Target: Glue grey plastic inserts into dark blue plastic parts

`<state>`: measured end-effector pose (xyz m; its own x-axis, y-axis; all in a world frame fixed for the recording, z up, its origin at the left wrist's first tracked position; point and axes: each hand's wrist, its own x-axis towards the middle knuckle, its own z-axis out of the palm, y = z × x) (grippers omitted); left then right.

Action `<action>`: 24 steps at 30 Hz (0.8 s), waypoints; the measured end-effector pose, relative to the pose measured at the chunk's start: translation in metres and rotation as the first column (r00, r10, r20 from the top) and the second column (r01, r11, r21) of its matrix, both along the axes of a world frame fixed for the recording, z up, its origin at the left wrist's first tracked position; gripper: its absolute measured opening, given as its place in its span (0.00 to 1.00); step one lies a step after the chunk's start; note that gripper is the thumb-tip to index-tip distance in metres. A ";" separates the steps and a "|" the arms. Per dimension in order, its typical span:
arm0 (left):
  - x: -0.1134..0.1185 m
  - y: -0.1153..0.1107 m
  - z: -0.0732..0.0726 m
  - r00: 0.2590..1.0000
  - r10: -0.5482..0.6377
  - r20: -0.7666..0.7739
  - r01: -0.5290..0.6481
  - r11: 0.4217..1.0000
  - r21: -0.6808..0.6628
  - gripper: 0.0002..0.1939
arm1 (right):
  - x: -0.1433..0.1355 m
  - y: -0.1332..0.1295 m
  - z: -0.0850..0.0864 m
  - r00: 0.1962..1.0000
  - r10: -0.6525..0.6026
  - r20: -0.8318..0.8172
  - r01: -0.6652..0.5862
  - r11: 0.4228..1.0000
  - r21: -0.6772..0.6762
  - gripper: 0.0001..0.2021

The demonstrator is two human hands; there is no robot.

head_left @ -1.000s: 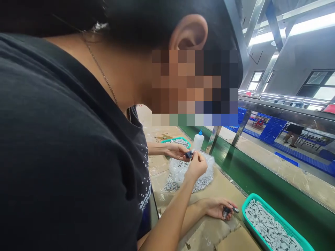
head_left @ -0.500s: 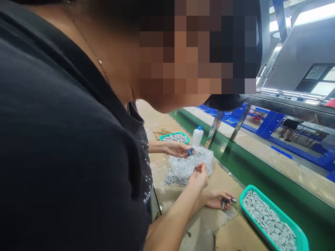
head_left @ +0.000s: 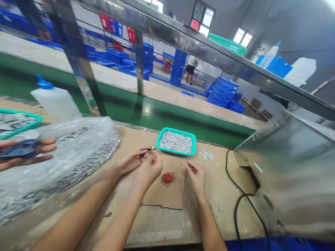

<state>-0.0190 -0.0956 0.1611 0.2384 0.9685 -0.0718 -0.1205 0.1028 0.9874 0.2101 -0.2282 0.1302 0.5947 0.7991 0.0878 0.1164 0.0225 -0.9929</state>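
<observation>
My left hand [head_left: 150, 169] is raised left of the red cap [head_left: 168, 177], its fingers curled together; what is between them cannot be made out. Behind it and partly overlapped by it, another person's hand [head_left: 133, 158] holds a dark part [head_left: 146, 149] by the corner of the green basket [head_left: 195, 141] of small grey pieces. My right hand [head_left: 195, 174] is right of the red cap, thumb and fingers pinched; anything between the fingertips is too small to name.
Loose grey pieces [head_left: 206, 154] lie right of the basket. At the left, a co-worker's hand [head_left: 47, 157] holds a dark blue part [head_left: 19, 148] over a plastic bag [head_left: 89, 150], near a white bottle [head_left: 56, 101]. A black cable [head_left: 235, 184] runs beside a metal panel [head_left: 295, 167].
The view has swung right, away from the person in black. My right hand, the red cap and the loose pieces have come into view. My left hand stays raised with curled fingers.
</observation>
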 end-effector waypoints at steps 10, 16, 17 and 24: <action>-0.003 0.036 -0.030 0.940 -0.197 0.279 0.289 0.892 -0.348 0.13 | -0.002 -0.003 -0.003 0.999 -0.020 0.042 0.020 1.000 -0.007 0.18; 0.004 0.031 -0.023 0.946 -0.080 0.315 0.212 0.887 -0.410 0.16 | 0.002 -0.005 0.000 0.999 -0.047 0.013 0.047 0.999 -0.007 0.20; 0.004 0.030 -0.022 0.939 -0.086 0.333 0.226 0.884 -0.410 0.16 | 0.003 -0.005 0.001 0.999 -0.054 0.004 0.054 0.998 -0.008 0.21; -0.003 0.030 -0.019 0.917 -0.196 0.347 0.333 0.855 -0.397 0.17 | 0.008 -0.010 0.001 0.998 -0.027 -0.050 0.025 0.999 -0.033 0.26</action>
<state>-0.0219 -0.0659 0.1425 0.5565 0.7472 -0.3633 -0.2921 0.5854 0.7563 0.2184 -0.2387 0.1315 0.6185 0.7852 0.0309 0.0658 -0.0125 -0.9978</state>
